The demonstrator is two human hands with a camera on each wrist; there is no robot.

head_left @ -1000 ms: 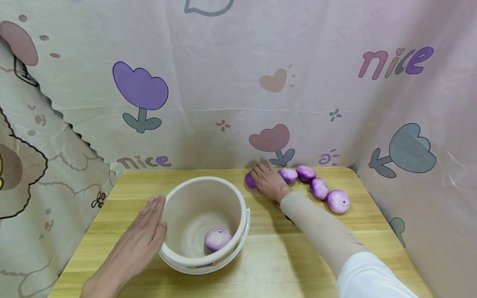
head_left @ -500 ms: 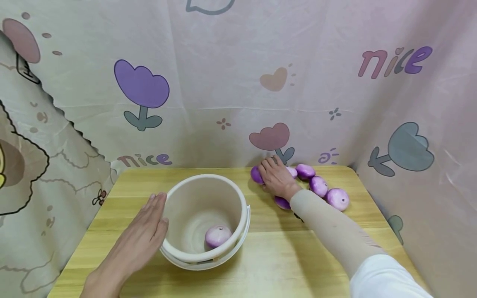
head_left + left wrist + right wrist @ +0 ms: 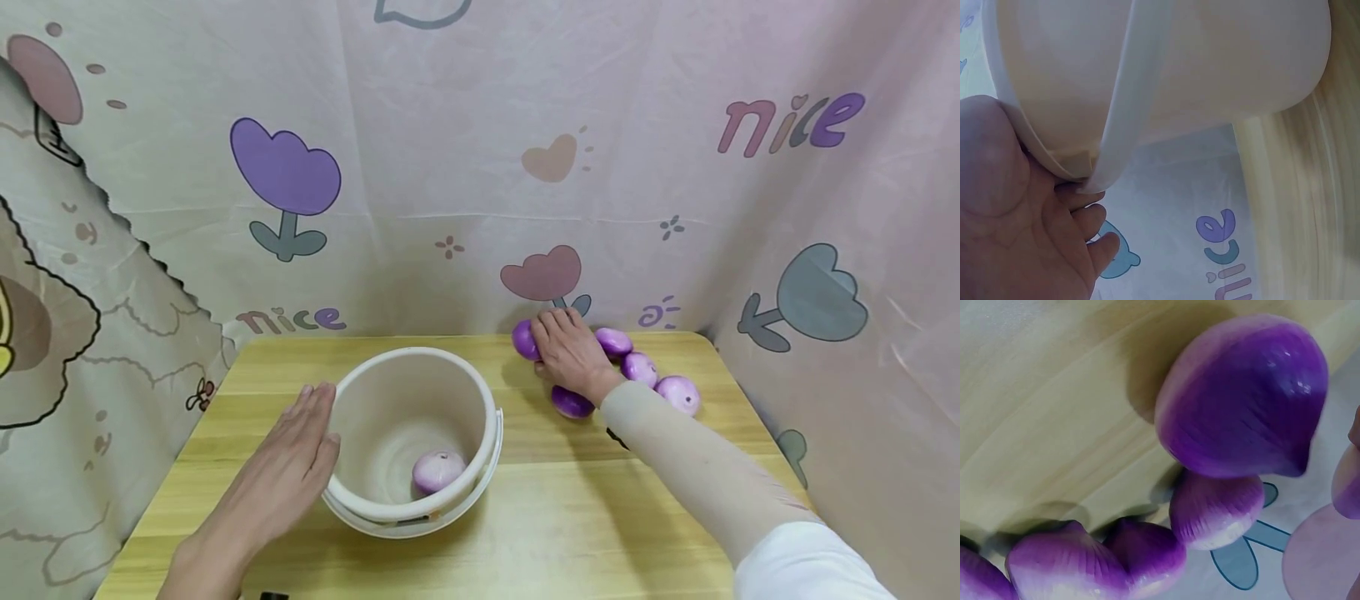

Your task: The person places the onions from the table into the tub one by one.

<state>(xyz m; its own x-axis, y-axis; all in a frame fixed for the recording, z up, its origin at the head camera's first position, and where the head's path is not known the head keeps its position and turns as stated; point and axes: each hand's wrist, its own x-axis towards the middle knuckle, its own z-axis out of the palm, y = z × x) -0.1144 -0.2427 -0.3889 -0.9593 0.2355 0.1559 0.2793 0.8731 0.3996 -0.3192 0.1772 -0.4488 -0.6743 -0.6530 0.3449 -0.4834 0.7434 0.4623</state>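
My left hand [image 3: 288, 458] lies along the left of a cream bucket [image 3: 416, 357], fingers straight against the rim. In the left wrist view, the palm [image 3: 1010, 231] is at the rim, near the bucket's handle [image 3: 1135, 94]. One pale purple onion [image 3: 438, 472] is on the bucket's floor. At the table's back, my right hand [image 3: 572, 354] grips a purple onion [image 3: 527, 340], which shows past the fingers. A darker onion [image 3: 572, 402] lies just in front of that hand and looms large in the right wrist view. Another onion [image 3: 1216, 509] is hidden behind the hand in the head view.
Onions line the table's back right: one at the back [image 3: 613, 342], one in the middle [image 3: 639, 369] and a paler one [image 3: 678, 395] nearest. A printed curtain [image 3: 420, 167] hangs behind the wooden table [image 3: 525, 533] and at both sides.
My right hand has moved right and slightly back, with the gripped onion. The darker onion in front has come into view, while one behind the hand became covered. The left hand stays at the bucket.
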